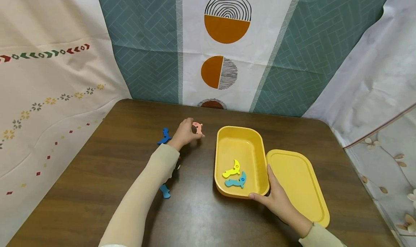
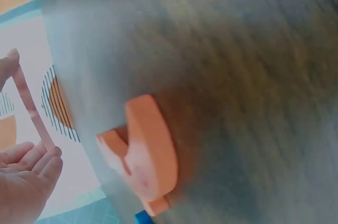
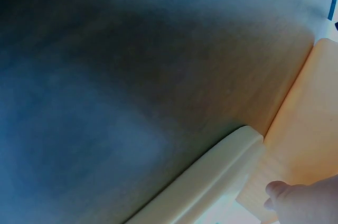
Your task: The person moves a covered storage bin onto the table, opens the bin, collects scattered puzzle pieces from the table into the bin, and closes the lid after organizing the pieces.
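My left hand (image 1: 186, 132) reaches over the back middle of the table and pinches a flat pink cut-out piece (image 1: 198, 127). The left wrist view shows that piece (image 2: 33, 109) edge-on between thumb and fingers. Below it on the table is a chunky orange piece (image 2: 153, 152), mostly hidden by my left arm in the head view. With my right hand (image 1: 276, 197) I hold the near right corner of a yellow box (image 1: 218, 149), thumb at the near rim and fingers along the side. Inside lie a yellow curved piece (image 1: 233, 170) and a teal one (image 1: 237, 181).
The yellow lid (image 1: 297, 182) lies flat right of the box, partly under my right forearm. A dark blue piece (image 1: 165, 136) lies left of my left hand, a lighter blue piece (image 1: 165, 191) beside my forearm. Patterned cloths (image 1: 227, 77) hang beyond the table edges.
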Demonstrator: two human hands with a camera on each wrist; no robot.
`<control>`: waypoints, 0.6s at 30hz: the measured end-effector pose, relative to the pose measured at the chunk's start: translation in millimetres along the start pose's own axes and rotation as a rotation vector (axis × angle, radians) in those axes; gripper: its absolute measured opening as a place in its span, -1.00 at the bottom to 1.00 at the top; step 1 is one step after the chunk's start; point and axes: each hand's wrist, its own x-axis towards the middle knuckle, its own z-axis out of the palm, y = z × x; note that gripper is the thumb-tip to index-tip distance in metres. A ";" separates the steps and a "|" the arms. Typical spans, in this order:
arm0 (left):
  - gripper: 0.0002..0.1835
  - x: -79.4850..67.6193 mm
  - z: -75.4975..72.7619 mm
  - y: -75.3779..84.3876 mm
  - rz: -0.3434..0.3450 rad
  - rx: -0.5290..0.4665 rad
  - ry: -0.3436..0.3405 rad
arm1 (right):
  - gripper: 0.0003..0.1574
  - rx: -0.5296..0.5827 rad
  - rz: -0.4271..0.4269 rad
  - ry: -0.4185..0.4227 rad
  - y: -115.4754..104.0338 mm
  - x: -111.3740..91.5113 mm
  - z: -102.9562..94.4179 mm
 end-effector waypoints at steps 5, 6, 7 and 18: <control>-0.10 -1.0 -3.6 6.1 0.020 -0.004 -0.001 | 0.45 -0.008 0.002 0.002 1.1 0.0 0.0; -0.11 -1.2 -4.1 7.6 0.022 -0.004 -0.002 | 0.45 -0.009 0.002 0.002 1.2 0.0 -0.1; -0.11 -1.5 -4.5 9.3 0.020 -0.010 -0.004 | 0.45 -0.009 0.002 0.001 1.3 0.0 -0.2; -0.14 -6.2 -12.3 35.6 0.038 -0.023 -0.010 | 0.46 0.010 -0.011 -0.007 0.8 0.8 -0.9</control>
